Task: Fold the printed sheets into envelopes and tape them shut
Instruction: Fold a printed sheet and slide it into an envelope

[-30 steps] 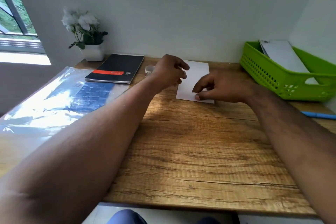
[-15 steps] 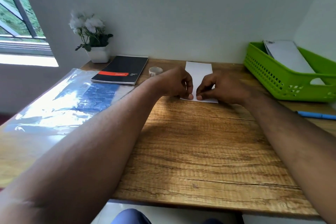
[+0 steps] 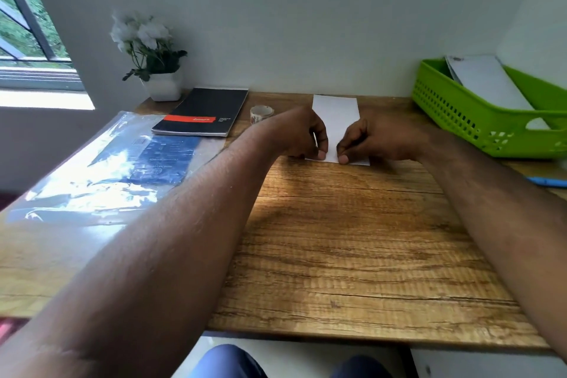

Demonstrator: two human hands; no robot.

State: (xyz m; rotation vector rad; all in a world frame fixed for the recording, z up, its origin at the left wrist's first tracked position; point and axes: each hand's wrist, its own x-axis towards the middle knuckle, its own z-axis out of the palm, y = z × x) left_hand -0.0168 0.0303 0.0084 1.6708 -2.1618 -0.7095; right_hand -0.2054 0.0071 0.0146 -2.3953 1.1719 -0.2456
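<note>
Wooden surface (image 3: 352, 239), far middle: folded white sheet (image 3: 336, 120) lying flat, near edge pinned under both thumbs. Left hand (image 3: 302, 135) and right hand (image 3: 368, 139) curled, each pinching that near edge, almost touching. Judged mid-fold; creasing unfinished, taping not yet begun. More sheets (image 3: 487, 83) waiting in the green basket (image 3: 460, 113) at right. At left, a glossy plastic sleeve (image 3: 101, 169), then a black notepad (image 3: 202, 112), a white flower pot (image 3: 162, 86). Tape roll (image 3: 261, 113) just beside left wrist, within reach. Nothing blocking the fold.
</note>
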